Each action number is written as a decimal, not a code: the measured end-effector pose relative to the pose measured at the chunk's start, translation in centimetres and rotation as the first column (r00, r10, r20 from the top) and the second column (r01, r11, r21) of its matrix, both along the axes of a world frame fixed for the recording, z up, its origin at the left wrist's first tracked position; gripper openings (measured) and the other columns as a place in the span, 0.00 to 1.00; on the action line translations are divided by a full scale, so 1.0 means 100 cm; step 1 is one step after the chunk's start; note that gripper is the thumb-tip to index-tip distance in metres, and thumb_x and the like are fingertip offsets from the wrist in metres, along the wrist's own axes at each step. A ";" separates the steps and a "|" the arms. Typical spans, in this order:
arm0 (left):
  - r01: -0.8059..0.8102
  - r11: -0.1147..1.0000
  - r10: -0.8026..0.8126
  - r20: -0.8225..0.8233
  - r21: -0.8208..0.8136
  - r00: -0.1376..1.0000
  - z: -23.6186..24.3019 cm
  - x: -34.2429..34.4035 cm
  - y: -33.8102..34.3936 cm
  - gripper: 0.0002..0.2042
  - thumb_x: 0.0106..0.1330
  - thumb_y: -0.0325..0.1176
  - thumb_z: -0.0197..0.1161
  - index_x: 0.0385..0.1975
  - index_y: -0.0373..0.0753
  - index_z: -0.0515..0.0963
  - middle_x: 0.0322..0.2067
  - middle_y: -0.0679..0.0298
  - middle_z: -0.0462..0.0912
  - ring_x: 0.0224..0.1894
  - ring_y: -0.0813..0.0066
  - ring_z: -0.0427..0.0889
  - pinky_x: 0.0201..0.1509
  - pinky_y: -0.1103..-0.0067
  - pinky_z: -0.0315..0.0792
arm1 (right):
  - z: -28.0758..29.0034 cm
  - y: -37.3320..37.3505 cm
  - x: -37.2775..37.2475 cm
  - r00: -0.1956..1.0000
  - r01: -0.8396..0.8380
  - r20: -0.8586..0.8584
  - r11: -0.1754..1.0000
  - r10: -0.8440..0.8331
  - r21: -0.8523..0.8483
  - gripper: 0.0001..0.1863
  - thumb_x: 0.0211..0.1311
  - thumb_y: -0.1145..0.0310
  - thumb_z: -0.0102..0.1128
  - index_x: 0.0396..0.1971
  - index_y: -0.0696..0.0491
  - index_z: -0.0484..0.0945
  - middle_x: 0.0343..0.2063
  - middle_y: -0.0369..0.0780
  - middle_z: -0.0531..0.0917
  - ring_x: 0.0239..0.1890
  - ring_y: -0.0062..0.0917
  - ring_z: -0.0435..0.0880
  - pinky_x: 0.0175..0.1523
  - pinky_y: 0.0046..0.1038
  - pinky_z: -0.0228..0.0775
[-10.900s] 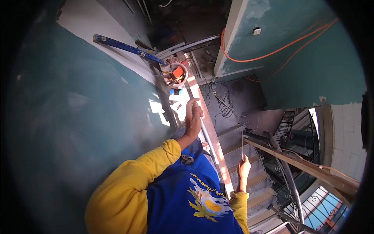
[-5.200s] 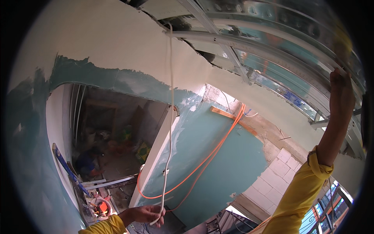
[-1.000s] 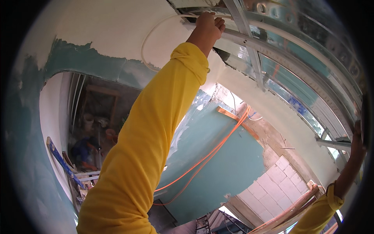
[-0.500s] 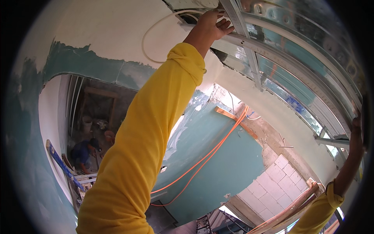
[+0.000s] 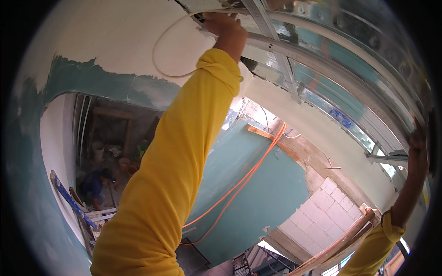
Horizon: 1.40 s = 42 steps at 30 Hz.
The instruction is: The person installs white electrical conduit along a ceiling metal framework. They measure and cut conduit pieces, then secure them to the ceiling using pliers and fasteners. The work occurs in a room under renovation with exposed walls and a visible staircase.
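My left hand (image 5: 225, 28) reaches up to the ceiling, at the end of a metal furring channel (image 5: 317, 64) and beside a dark gap. Its fingers are bent upward and partly hidden; a white cable (image 5: 154, 50) loops down beside them, and I cannot see whether they grip it. At the far right my right hand (image 5: 418, 140) is raised, in shadow, closed on the edge of a long shiny metal channel (image 5: 368, 34). This channel curves across the upper right in the fisheye picture. A cross channel (image 5: 276, 43) runs between the metal members.
Orange cables (image 5: 244, 184) hang along a green-painted wall (image 5: 258, 202) from a wooden strip (image 5: 260, 132). White blocks (image 5: 322, 207) fill the lower right wall. Through an opening at left, a person (image 5: 96, 181) crouches low. A blue-edged ladder (image 5: 69, 195) stands near the opening.
My left hand has shifted left along the ceiling and turned, its fingers now nearer the dark gap and cable. My right hand stays on the shiny channel. The view has shifted slightly.
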<state>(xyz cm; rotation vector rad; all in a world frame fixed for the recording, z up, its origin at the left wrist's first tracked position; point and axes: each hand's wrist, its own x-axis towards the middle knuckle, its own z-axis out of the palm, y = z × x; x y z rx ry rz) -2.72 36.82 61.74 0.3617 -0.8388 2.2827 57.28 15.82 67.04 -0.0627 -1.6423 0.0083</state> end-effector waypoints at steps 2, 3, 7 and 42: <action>-0.073 0.995 0.074 0.004 -0.072 0.997 0.004 -0.018 0.009 0.23 0.83 0.51 0.40 0.64 0.41 0.67 0.53 0.58 0.81 0.45 0.63 0.85 0.51 0.63 0.73 | -0.008 0.002 -0.004 0.999 0.048 -0.018 0.998 -0.047 0.037 0.21 0.83 0.69 0.44 0.69 0.59 0.68 0.59 0.52 0.81 0.24 0.11 0.58 0.31 0.15 0.60; -0.055 0.995 0.054 -0.011 -0.078 0.998 0.006 -0.020 0.011 0.22 0.83 0.51 0.41 0.63 0.41 0.67 0.52 0.58 0.81 0.45 0.62 0.85 0.51 0.64 0.74 | -0.005 0.002 0.001 0.997 0.075 0.028 0.995 -0.077 0.066 0.21 0.83 0.70 0.44 0.69 0.59 0.68 0.59 0.52 0.80 0.24 0.12 0.59 0.31 0.15 0.60; 0.091 0.990 -0.098 -0.054 -0.109 0.994 0.006 -0.017 0.022 0.21 0.83 0.49 0.45 0.62 0.38 0.67 0.48 0.57 0.81 0.44 0.62 0.85 0.52 0.66 0.77 | 0.034 0.016 0.093 0.503 0.731 -0.055 0.391 -0.863 0.559 0.21 0.80 0.76 0.43 0.68 0.59 0.70 0.60 0.49 0.80 0.25 0.13 0.59 0.33 0.14 0.61; -0.036 0.997 0.056 -0.364 0.063 0.930 0.019 0.000 0.053 0.18 0.81 0.47 0.48 0.53 0.38 0.72 0.47 0.59 0.80 0.42 0.65 0.82 0.55 0.64 0.80 | 0.037 0.017 0.058 0.972 0.110 0.202 0.991 -0.122 0.072 0.23 0.77 0.77 0.49 0.69 0.60 0.68 0.66 0.53 0.75 0.25 0.12 0.60 0.32 0.13 0.61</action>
